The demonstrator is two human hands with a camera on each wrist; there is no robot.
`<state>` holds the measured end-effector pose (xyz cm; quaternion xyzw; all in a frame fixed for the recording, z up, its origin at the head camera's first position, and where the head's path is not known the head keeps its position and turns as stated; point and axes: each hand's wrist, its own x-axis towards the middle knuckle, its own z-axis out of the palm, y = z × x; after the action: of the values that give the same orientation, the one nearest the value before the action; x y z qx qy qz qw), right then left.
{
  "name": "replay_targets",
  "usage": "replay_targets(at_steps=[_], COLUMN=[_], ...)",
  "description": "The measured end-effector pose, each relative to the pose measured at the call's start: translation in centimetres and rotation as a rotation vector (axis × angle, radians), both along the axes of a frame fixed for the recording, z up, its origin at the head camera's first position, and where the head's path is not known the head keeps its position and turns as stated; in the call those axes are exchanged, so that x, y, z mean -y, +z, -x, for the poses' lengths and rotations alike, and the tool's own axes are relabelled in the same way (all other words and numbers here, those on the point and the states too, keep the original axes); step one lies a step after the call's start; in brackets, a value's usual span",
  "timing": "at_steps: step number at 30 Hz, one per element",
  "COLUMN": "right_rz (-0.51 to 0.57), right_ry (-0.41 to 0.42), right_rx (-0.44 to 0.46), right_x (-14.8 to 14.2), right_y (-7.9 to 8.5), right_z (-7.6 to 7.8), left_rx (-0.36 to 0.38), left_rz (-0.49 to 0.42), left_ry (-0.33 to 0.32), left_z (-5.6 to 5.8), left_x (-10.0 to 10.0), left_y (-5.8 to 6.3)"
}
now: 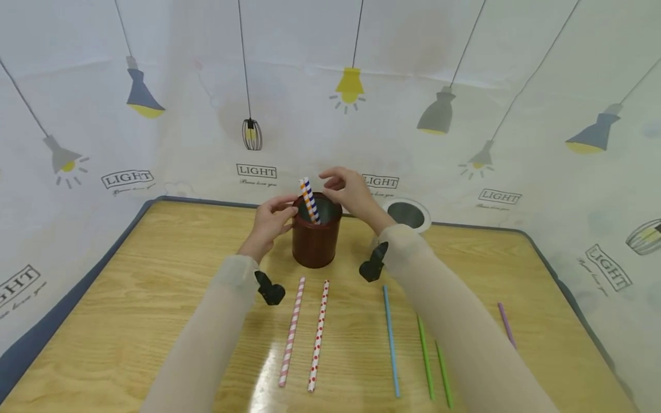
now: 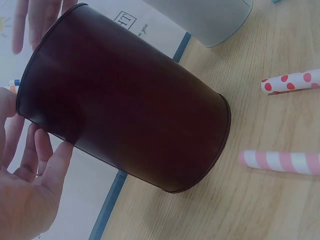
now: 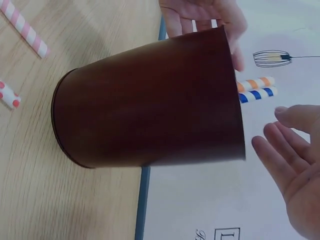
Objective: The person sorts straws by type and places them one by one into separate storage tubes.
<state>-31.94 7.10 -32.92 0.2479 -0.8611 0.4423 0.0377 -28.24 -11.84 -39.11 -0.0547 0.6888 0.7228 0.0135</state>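
A dark reddish-brown cylindrical container (image 1: 316, 246) stands upright at the back middle of the table. Two paper straws lean inside it, one orange-striped (image 3: 257, 84) and one blue-striped (image 3: 258, 94); their lower ends are hidden by its wall. My left hand (image 1: 272, 222) holds the container at its left side, with fingers and thumb at the rim. Just above and right of the opening hovers my right hand (image 1: 353, 195), its fingers loosely bent and nothing between them. In the right wrist view, that hand (image 3: 300, 165) is apart from both the rim and the straws.
A pink-striped straw (image 1: 292, 332) and a red-dotted straw (image 1: 319, 335) lie in front of the container. Further right lie a blue straw (image 1: 391, 341), two green straws (image 1: 426, 358) and a purple straw (image 1: 507, 324). A white container (image 1: 426, 213) stands behind my right wrist.
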Motion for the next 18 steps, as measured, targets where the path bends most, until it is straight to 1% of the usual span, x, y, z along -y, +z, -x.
replay_targets(at_steps=[3, 9, 12, 18], right_rz=[-0.012, -0.031, -0.025, -0.01], right_ry=[0.022, 0.052, 0.062, 0.076], right_rx=[0.053, 0.095, 0.136, 0.186], right_x=[-0.9, -2.2, -2.8, -4.0], right_y=[0.2, 0.0, -0.1, -0.9], right_z=[-0.5, -1.2, -1.8, -3.2], left_rx=[0.006, 0.011, 0.006, 0.008], left_rz=[0.002, 0.0, -0.003, 0.0], left_ry=[0.005, 0.009, 0.004, -0.006], left_z=[0.0, 0.1, 0.2, 0.1], left_x=[-0.1, -0.1, -0.1, -0.1], left_y=[0.1, 0.0, -0.1, 0.1])
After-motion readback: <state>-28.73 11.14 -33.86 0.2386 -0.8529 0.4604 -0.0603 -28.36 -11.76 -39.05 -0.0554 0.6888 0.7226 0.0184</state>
